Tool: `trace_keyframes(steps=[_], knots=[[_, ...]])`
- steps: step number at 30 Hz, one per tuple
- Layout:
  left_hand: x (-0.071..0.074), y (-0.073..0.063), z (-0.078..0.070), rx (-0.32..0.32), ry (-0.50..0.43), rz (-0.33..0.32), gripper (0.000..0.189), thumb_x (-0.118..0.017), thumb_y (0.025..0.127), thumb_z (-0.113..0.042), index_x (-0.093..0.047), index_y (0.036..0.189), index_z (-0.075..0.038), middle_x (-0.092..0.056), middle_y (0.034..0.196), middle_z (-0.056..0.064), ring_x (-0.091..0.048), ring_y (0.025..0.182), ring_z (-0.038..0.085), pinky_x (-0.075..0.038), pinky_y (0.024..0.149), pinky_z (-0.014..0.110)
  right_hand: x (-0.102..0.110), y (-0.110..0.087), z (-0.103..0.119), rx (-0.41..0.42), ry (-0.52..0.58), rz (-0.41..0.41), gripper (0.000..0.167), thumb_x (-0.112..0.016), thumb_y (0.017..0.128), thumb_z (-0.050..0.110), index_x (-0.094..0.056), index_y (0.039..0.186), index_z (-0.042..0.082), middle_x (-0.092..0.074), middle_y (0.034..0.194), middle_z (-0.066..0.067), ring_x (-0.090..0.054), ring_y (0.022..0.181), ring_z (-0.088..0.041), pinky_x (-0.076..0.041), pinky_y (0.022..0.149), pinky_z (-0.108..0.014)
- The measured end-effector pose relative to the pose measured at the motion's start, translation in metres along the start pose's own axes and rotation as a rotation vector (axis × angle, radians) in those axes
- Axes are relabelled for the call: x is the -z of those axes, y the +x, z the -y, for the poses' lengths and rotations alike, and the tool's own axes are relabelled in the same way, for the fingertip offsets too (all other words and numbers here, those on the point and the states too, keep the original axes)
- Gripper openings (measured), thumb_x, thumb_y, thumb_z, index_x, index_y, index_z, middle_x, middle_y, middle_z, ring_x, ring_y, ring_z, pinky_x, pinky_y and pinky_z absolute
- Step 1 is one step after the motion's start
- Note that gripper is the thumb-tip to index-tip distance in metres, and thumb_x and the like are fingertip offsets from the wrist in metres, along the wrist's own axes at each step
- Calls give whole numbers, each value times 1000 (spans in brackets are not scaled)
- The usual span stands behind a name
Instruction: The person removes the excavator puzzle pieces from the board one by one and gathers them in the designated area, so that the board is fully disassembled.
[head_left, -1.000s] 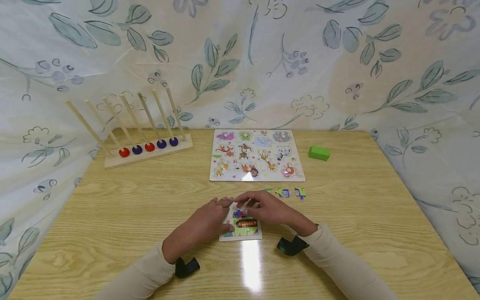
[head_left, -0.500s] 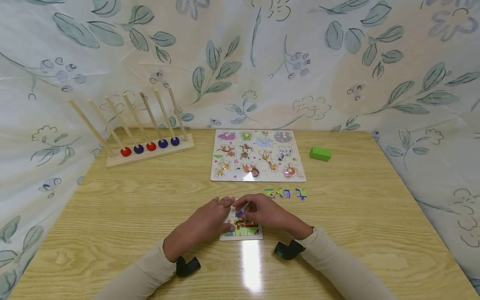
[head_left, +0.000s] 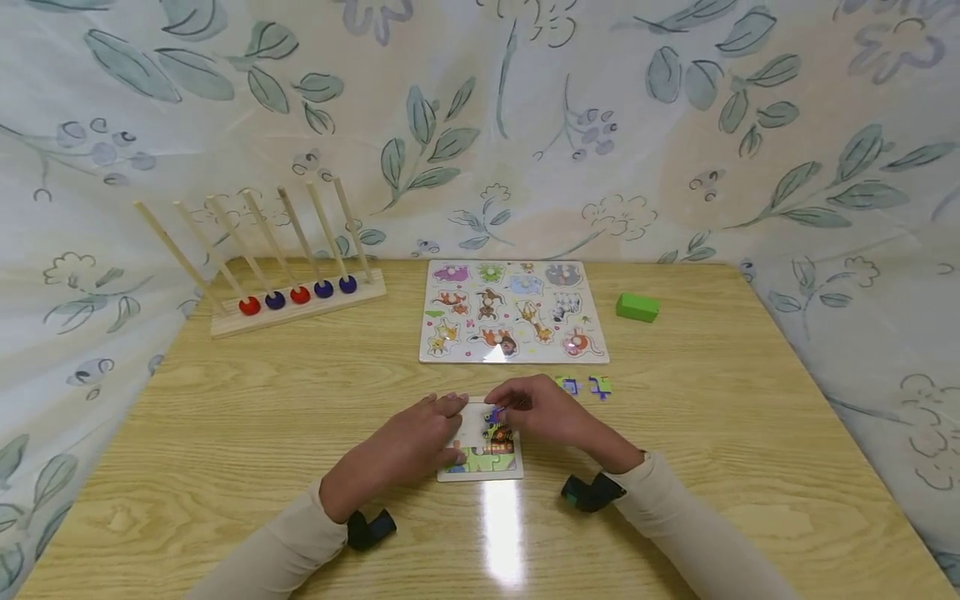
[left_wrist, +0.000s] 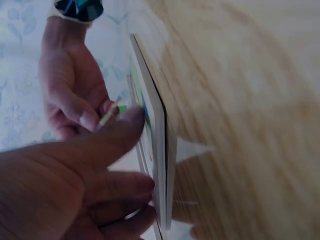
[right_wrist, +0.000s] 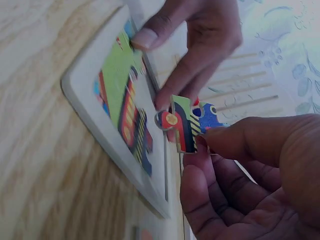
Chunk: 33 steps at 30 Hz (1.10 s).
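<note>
A small framed jigsaw puzzle [head_left: 480, 477] lies on the table, its lower rows filled and its upper-left backing bare. My left hand [head_left: 408, 442] rests along its left side, thumb and fingertips touching the board. My right hand [head_left: 543, 412] pinches a jigsaw piece [right_wrist: 184, 124] between thumb and fingers, above the right part of the board. In the right wrist view the piece is green, red, black and blue with yellow stripes, tilted and apart from the board. Two loose jigsaw pieces [head_left: 601, 386] lie beyond my right hand.
An animal peg puzzle [head_left: 513, 312] lies behind the jigsaw. At back left stands a wooden rack [head_left: 300, 308] of upright pegs with red and blue beads. A green block [head_left: 637, 307] sits at back right. A patterned cloth hangs behind the table.
My right hand has moved right with the jigsaw piece, uncovering bare backing at the board's middle left and covering one loose piece behind. My left hand stays nearly still.
</note>
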<state>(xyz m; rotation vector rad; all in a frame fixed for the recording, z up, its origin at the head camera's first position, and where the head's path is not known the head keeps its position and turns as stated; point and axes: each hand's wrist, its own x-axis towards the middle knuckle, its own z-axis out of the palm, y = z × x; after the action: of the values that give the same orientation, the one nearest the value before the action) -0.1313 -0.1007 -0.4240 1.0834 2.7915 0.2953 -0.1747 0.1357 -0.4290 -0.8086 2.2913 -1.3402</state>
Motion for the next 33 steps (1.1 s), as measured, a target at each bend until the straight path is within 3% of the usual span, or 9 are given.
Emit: trace_keyframes(steps=[7, 9, 14, 21, 28, 33], knots=[[-1, -1, 3, -61, -86, 30, 37, -71, 89, -35, -66, 108, -4, -38, 150, 19, -32, 140, 33, -33, 109, 44, 13, -7, -8, -9, -11, -36, 19, -61, 94, 2, -72, 109, 1, -70, 102, -4, -65, 89, -14, -53, 75, -28], [-1, -1, 4, -68, -143, 75, 44, -70, 90, -35, -64, 120, -4, -30, 156, 14, -22, 144, 30, -32, 110, 43, 16, -9, -10, -10, -20, -47, 18, -61, 94, 2, -73, 108, 2, -70, 102, -4, -65, 89, -14, -52, 74, -28], [-2, 1, 8, -114, -241, 193, 64, -65, 95, -31, -41, 148, -6, -14, 162, 5, -6, 147, 26, -22, 114, 43, 22, -15, -13, -27, -32, -66, 19, -61, 94, 4, -72, 109, 2, -70, 98, -2, -64, 81, -15, -51, 64, -28], [-2, 2, 11, -140, -238, 225, 63, -61, 97, -28, -36, 150, -4, -17, 161, 8, -10, 147, 27, -16, 116, 43, 31, -21, -20, -36, -95, -95, 19, -63, 93, 4, -73, 110, 4, -70, 99, -1, -65, 88, -14, -53, 73, -28], [-1, 1, 10, -124, -221, 225, 64, -62, 97, -29, -37, 150, -5, -18, 161, 8, -13, 147, 26, -17, 116, 42, 41, -30, -23, -40, -111, -115, 19, -63, 93, 2, -72, 109, -1, -71, 98, -5, -65, 86, -16, -54, 71, -29], [1, -1, 10, -106, -240, 222, 64, -62, 96, -28, -36, 150, -4, -19, 160, 7, -14, 146, 25, -17, 116, 42, 46, -33, -26, -66, -123, -122, 17, -63, 93, 2, -73, 107, 2, -70, 96, -3, -63, 85, -16, -52, 71, -28]])
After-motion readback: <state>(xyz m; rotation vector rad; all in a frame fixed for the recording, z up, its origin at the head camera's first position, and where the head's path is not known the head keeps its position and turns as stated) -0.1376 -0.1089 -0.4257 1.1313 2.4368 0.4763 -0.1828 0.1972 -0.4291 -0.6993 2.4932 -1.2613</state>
